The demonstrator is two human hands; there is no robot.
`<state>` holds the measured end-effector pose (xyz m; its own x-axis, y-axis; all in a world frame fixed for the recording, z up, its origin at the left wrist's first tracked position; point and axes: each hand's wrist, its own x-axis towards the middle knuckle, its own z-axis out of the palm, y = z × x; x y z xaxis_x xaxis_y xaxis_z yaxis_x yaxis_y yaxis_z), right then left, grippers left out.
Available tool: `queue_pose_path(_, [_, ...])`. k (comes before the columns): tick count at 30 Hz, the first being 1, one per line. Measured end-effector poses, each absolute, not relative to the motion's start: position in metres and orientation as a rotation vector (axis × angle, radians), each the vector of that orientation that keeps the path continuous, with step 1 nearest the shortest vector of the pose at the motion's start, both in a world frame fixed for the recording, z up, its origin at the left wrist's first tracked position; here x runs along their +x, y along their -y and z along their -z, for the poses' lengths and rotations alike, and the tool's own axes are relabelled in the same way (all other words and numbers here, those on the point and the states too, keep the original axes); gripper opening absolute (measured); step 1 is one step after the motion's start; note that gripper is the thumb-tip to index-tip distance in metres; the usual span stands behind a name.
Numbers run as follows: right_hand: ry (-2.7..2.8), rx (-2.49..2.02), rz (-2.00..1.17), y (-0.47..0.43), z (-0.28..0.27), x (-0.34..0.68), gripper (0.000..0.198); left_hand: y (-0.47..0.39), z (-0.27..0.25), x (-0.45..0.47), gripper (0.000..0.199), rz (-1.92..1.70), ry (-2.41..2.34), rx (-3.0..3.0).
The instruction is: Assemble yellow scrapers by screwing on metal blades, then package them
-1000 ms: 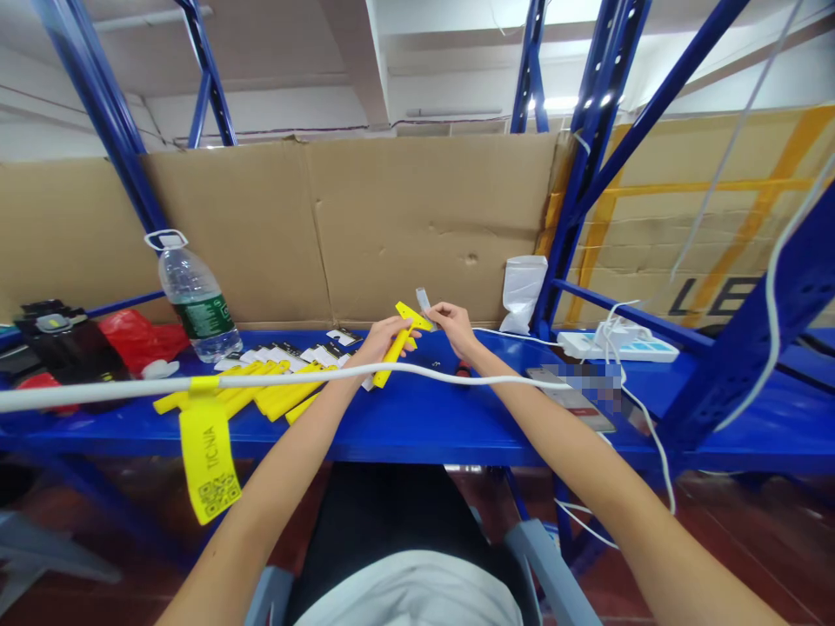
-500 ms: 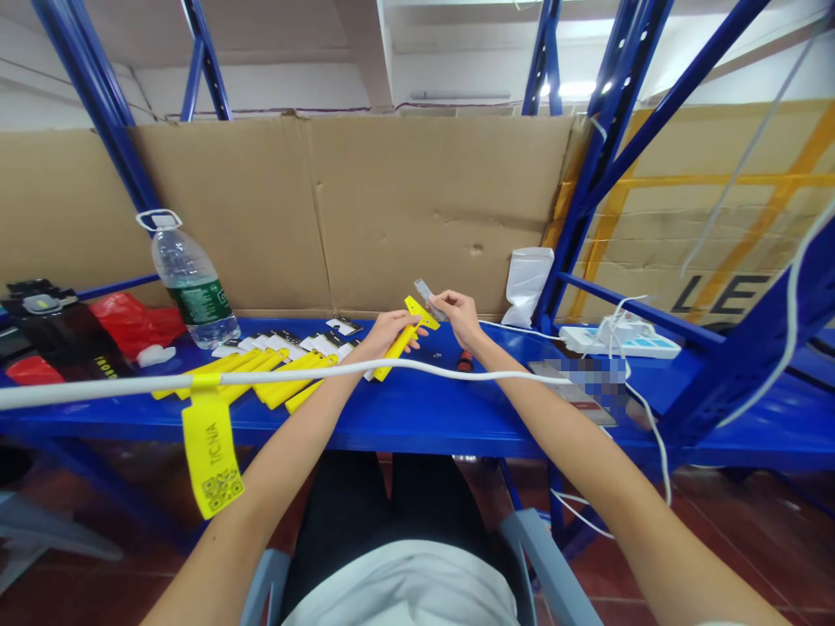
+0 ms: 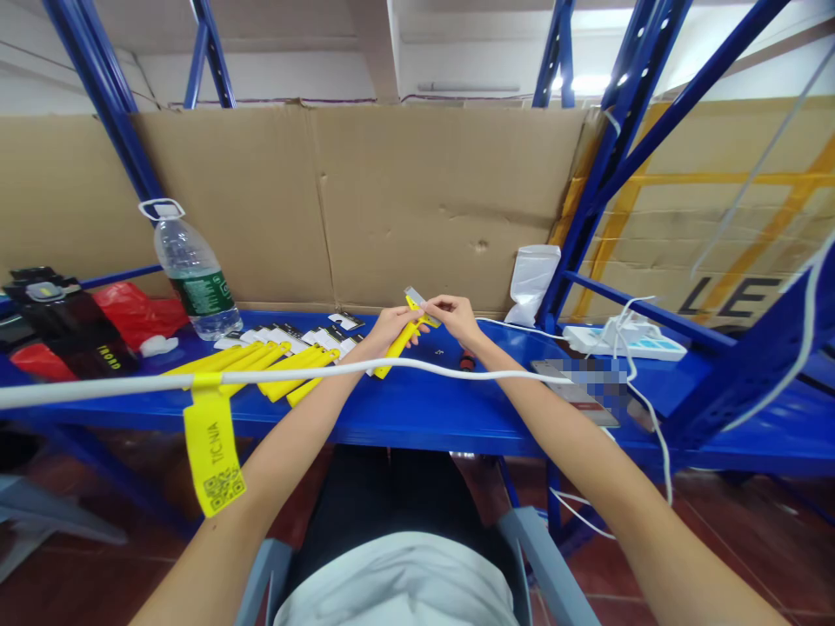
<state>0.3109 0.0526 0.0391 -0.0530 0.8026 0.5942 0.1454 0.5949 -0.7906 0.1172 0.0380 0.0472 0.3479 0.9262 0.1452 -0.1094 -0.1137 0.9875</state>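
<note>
My left hand (image 3: 390, 325) is closed around a yellow T-shaped scraper handle (image 3: 393, 353), its wide head pointing up and away from me. My right hand (image 3: 457, 316) pinches a thin, flat, greyish blade (image 3: 413, 296), which lies against the head of the handle. Fingers cover part of both pieces where they meet. Left of my hands, several yellow scrapers (image 3: 293, 369) with white-and-black ends lie in a slanted row. A small red-and-black tool (image 3: 467, 361) rests below my right wrist, and tiny pieces (image 3: 439, 352) lie near it.
A white cable (image 3: 352, 368) with a yellow tag (image 3: 214, 452) crosses in front of my forearms. A water bottle (image 3: 199, 283) and black container (image 3: 62, 322) stand left. A power strip (image 3: 658, 346) sits right. Cardboard (image 3: 404, 200) closes off the back of the blue table (image 3: 417, 417).
My right hand has moved slightly left and brought the blade onto the head of the scraper handle. My left hand keeps its hold. The view has shifted a little.
</note>
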Motion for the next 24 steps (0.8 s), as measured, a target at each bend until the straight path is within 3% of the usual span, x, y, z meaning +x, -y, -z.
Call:
queue_pose_path(7, [1.598, -0.864, -0.571, -0.054, -0.037, 0.313, 0.066, -0.039, -0.046, 0.119, 0.029, -1.131, -0.791, 1.382])
queue_pose_path(13, [1.735, -0.984, -0.497, -0.065, -0.031, 0.316, 0.091, -0.037, -0.053, 0.115, 0.039, -1.309, -0.713, 1.348])
queue_pose_path(19, [2.151, -1.084, -0.389, -0.063, -0.017, 0.318, 0.039, -0.031, -0.065, 0.110, 0.046, -1.425, -0.607, 1.326])
queue_pose_path(24, [2.398, -1.135, -0.347, -0.061, -0.012, 0.313, 0.028, -0.029, -0.065, 0.111, 0.047, -1.405, -0.624, 1.338])
